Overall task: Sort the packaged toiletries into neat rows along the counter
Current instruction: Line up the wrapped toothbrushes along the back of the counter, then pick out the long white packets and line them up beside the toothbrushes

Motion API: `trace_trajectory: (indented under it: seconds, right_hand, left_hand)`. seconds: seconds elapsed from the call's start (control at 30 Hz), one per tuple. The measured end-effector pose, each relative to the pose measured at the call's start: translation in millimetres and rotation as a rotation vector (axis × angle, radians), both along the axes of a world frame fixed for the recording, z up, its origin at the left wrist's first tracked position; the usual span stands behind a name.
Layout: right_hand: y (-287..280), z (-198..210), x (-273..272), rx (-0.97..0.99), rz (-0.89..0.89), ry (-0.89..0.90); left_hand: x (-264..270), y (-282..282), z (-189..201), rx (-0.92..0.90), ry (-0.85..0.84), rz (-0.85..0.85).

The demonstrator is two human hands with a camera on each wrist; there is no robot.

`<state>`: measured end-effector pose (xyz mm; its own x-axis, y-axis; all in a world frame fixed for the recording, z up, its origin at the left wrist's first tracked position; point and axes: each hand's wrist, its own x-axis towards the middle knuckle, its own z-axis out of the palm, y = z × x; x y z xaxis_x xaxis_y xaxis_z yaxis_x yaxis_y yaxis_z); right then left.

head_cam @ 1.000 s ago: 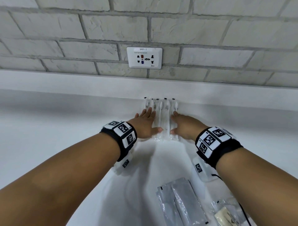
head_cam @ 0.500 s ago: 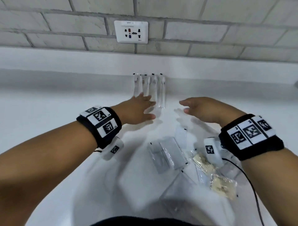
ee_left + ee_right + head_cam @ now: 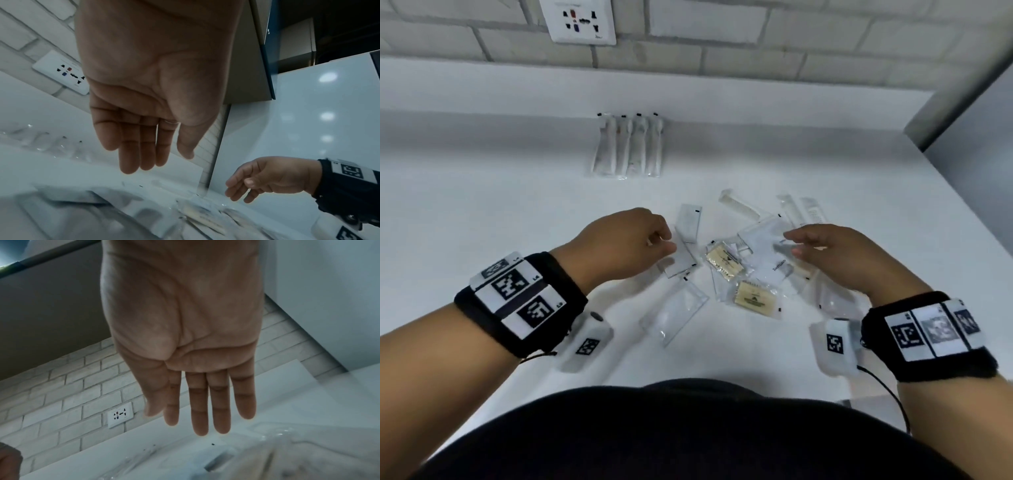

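Note:
A neat row of several long clear toothbrush packets [image 3: 628, 147] lies against the counter's back ledge. Nearer me is a loose pile: silver sachets [image 3: 688, 222], two yellow soap packets [image 3: 723, 262], white combs [image 3: 739, 207], a white labelled packet [image 3: 774, 253] and an empty-looking clear bag [image 3: 674, 313]. My left hand [image 3: 661, 241] hovers at the pile's left edge over the silver sachets, fingers relaxed and holding nothing [image 3: 152, 159]. My right hand [image 3: 792, 245] hovers over the pile's right side, fingers straight and empty [image 3: 197, 418].
The white counter [image 3: 482, 205] stretches bare to the left of the pile. A wall socket [image 3: 582, 20] sits in the brick wall above the ledge. A grey panel [image 3: 969, 120] bounds the counter at the right. My dark-clothed torso fills the bottom edge.
Both hands left the toothbrush row at the back and drew toward me, over the loose pile. My head tilted down, bringing the pile into full view.

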<state>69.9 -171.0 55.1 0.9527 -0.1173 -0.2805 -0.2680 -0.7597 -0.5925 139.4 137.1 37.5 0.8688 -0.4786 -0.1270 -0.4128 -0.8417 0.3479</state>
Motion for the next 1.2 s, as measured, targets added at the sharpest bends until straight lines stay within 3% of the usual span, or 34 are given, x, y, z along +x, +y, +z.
trace_trajectory:
  seconds: [0.13, 0.23, 0.3, 0.4, 0.5, 0.6, 0.7, 0.87, 1.07, 1.2]
  right_hand:
    - [-15, -13, -8, -0.083, 0.072, 0.005]
    - [-20, -28, -9, -0.257, 0.31, 0.104]
    - [-25, -33, -13, -0.246, 0.399, 0.135]
    - [-38, -32, -18, -0.154, 0.35, 0.081]
    - [-61, -23, -15, -0.352, 0.296, -0.06]
    - [-83, -11, 11, -0.376, 0.112, -0.007]
    - [-93, -11, 38, -0.418, 0.054, 0.065]
    - [-89, -26, 48, -0.556, 0.158, 0.198]
    - [-109, -31, 62, -0.348, 0.072, 0.337]
    - [-118, -27, 61, -0.418, 0.099, 0.321]
  left_hand:
    - [-7, -33, 0, -0.005, 0.045, -0.049]
    - [-2, -71, -2, 0.031, 0.029, -0.052]
    - [3, -101, -7, 0.039, 0.026, -0.028]
    - [11, -136, -20, 0.121, 0.032, 0.041]
    - [13, -151, -29, 0.283, 0.045, 0.122]
    - [13, -156, -26, 0.286, 0.185, 0.144]
    - [12, -158, -21, 0.351, 0.233, 0.087]
    - [4, -154, -18, 0.269, 0.111, 0.153]
    - [8, -152, 13, 0.199, -0.002, 0.216]
    - [23, -161, 23, 0.115, -0.131, 0.246]
